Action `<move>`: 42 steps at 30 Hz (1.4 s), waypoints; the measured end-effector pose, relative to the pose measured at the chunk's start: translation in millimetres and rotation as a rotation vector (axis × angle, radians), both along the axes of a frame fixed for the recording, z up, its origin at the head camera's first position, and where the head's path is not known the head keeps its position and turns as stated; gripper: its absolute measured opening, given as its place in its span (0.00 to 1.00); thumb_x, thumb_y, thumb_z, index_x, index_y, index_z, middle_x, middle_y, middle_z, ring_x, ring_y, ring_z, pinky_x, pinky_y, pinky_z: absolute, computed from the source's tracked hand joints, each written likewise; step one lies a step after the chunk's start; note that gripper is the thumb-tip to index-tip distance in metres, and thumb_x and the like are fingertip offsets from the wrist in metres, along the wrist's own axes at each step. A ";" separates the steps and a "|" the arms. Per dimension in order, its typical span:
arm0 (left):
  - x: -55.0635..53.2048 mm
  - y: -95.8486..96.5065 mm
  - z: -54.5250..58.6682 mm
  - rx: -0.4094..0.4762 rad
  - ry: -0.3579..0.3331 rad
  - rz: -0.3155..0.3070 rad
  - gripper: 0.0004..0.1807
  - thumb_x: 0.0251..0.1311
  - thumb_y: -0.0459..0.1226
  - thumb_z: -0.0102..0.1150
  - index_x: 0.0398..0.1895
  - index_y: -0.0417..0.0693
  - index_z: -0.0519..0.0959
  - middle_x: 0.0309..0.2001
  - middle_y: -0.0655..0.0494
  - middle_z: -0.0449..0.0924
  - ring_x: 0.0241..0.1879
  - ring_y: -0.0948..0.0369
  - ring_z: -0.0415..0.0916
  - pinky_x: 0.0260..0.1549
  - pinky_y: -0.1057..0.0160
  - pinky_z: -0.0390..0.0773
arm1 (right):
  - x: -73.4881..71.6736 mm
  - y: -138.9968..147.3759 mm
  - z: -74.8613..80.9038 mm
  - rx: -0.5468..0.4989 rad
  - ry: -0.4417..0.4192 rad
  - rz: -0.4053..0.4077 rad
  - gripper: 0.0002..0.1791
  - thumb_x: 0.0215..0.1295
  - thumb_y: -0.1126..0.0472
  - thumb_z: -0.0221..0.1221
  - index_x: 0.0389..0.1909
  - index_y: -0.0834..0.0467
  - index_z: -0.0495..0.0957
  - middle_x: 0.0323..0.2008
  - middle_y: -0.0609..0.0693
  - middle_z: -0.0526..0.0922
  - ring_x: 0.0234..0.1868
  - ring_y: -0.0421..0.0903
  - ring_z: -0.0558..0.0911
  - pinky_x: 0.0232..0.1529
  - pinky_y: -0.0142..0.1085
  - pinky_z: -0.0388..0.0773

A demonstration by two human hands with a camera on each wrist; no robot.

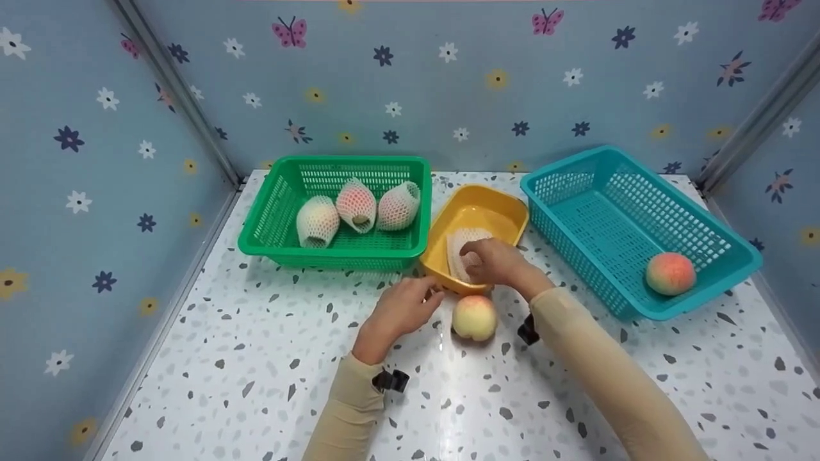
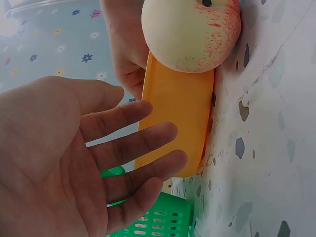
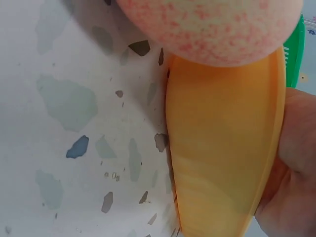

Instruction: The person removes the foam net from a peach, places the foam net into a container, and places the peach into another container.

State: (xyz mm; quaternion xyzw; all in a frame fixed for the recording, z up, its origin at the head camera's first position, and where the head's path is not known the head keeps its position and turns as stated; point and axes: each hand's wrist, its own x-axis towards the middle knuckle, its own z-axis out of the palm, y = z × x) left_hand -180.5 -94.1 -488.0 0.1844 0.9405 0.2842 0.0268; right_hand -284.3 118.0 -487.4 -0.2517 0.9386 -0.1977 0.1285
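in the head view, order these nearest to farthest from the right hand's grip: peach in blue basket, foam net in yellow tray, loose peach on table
1. Foam net: at the right hand, in the yellow tray.
2. Loose peach: on the person's side of the tray.
3. Basket peach: well to the right.

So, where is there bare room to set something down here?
Bare table lies left of the left hand, before the green basket, and right of the right sleeve, before the blue basket. The blue basket's floor is bare beyond its peach. Crowded: the yellow tray, with the right hand over it, the left hand beside it, a loose peach in front.
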 end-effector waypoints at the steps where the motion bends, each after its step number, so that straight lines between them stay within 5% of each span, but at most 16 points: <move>1: -0.1 -0.1 -0.1 0.001 -0.001 0.002 0.08 0.69 0.44 0.52 0.38 0.53 0.79 0.28 0.62 0.76 0.27 0.61 0.72 0.26 0.60 0.72 | -0.1 -0.2 -0.4 0.006 -0.002 -0.016 0.20 0.63 0.60 0.63 0.56 0.55 0.78 0.49 0.53 0.82 0.49 0.52 0.77 0.55 0.48 0.72; 7: -1.0 0.3 -1.3 0.009 0.003 -0.004 0.09 0.69 0.44 0.52 0.39 0.53 0.80 0.29 0.62 0.76 0.27 0.61 0.72 0.26 0.61 0.72 | -2.1 -1.6 -2.5 0.042 0.001 -0.055 0.31 0.58 0.57 0.69 0.64 0.52 0.73 0.60 0.54 0.76 0.62 0.54 0.72 0.61 0.50 0.66; 16: -2.1 2.7 -2.1 -0.008 -0.006 0.001 0.09 0.69 0.44 0.52 0.39 0.52 0.80 0.30 0.62 0.76 0.27 0.61 0.72 0.26 0.60 0.72 | -4.8 -4.6 -3.7 0.155 0.066 0.023 0.25 0.58 0.55 0.66 0.58 0.54 0.78 0.55 0.55 0.79 0.56 0.55 0.76 0.56 0.49 0.71; 42: -3.8 1.1 -1.1 -0.005 -0.016 -0.008 0.09 0.70 0.45 0.52 0.39 0.54 0.80 0.27 0.63 0.76 0.24 0.63 0.72 0.25 0.60 0.72 | -5.9 -7.7 -8.9 0.200 0.125 0.007 0.24 0.59 0.53 0.63 0.57 0.52 0.78 0.58 0.53 0.78 0.54 0.55 0.76 0.51 0.49 0.74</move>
